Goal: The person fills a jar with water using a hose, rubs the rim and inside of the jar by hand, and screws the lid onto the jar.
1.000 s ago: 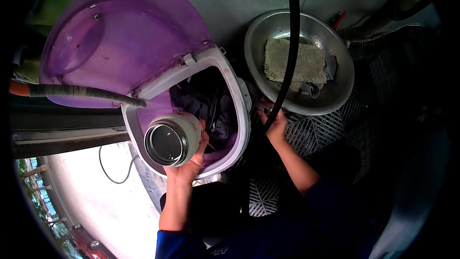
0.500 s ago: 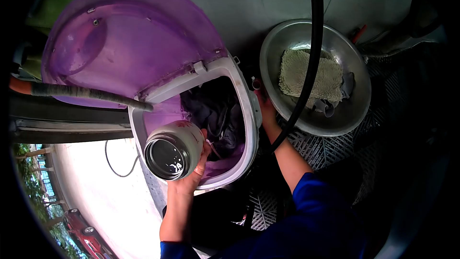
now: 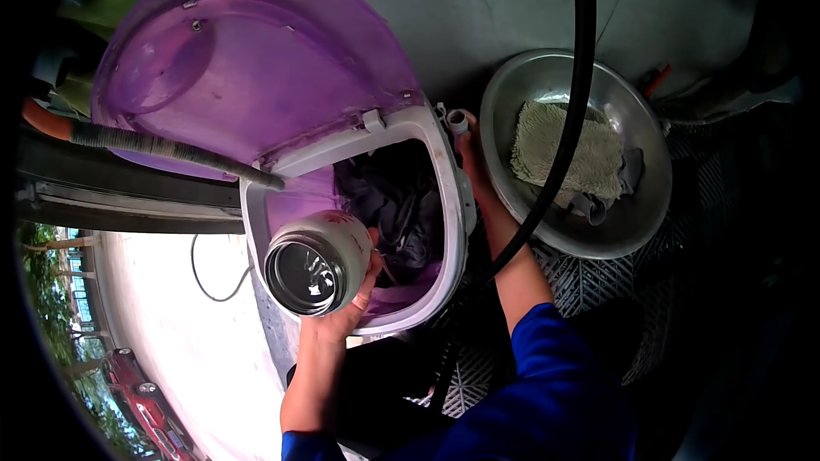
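My left hand (image 3: 354,294) is wrapped round a pale, wide-mouthed container (image 3: 320,263) with a dark metal rim, tilted over the near left part of a small washing machine (image 3: 448,277). Liquid glints inside its mouth. Dark cloth (image 3: 397,213) lies in the machine's tub. On the machine's far right side, my right hand (image 3: 471,149) grips the grey end of a pipe (image 3: 458,122); its fingers are partly in shadow.
The purple lid (image 3: 256,60) stands open behind the tub, with a ribbed hose (image 3: 154,147) reaching over the rim. A metal basin (image 3: 632,235) holds a shaggy mat (image 3: 564,149) and grey cloth. A black hose (image 3: 571,128) hangs in front of the basin.
My right hand has moved up along the machine's right side, bringing the pipe end with it. My left hand still holds the container. The whole view has shifted somewhat.
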`<state>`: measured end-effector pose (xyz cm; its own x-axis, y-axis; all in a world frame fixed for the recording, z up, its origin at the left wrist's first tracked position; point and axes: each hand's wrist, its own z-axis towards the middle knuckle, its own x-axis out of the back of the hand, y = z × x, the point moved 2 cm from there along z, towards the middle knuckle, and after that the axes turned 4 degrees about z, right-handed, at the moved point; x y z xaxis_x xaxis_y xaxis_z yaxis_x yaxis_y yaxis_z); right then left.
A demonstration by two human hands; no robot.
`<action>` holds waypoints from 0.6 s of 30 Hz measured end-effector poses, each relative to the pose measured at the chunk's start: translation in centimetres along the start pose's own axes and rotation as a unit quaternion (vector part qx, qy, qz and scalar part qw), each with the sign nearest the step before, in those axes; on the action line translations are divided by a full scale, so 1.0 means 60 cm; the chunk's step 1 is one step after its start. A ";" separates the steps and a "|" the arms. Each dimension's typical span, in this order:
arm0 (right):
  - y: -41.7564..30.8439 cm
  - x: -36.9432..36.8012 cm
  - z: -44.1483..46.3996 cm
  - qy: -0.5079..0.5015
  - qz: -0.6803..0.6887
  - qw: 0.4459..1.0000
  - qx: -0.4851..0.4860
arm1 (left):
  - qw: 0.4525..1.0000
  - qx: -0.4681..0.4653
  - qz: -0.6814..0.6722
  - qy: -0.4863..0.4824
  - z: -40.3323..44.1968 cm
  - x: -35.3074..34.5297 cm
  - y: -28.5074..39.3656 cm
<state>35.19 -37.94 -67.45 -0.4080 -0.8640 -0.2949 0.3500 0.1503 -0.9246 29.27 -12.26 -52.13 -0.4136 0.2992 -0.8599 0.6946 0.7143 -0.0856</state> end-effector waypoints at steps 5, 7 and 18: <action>0.029 0.000 0.011 0.027 -0.011 0.997 0.069 | 1.000 -0.004 0.009 0.010 -0.002 0.008 0.003; 0.047 0.012 0.010 0.011 -0.021 0.999 0.035 | 1.000 0.005 0.002 0.004 -0.001 0.007 0.004; 0.071 0.069 -0.191 0.113 0.048 0.974 -0.191 | 0.998 0.004 0.070 -0.002 0.001 -0.012 0.005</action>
<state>25.33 -35.34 -75.37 -0.5796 -0.7153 -0.3903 0.0748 0.4302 -0.8996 29.82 -12.32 -51.56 -0.3095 0.3936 -0.8656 0.7497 0.6610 0.0325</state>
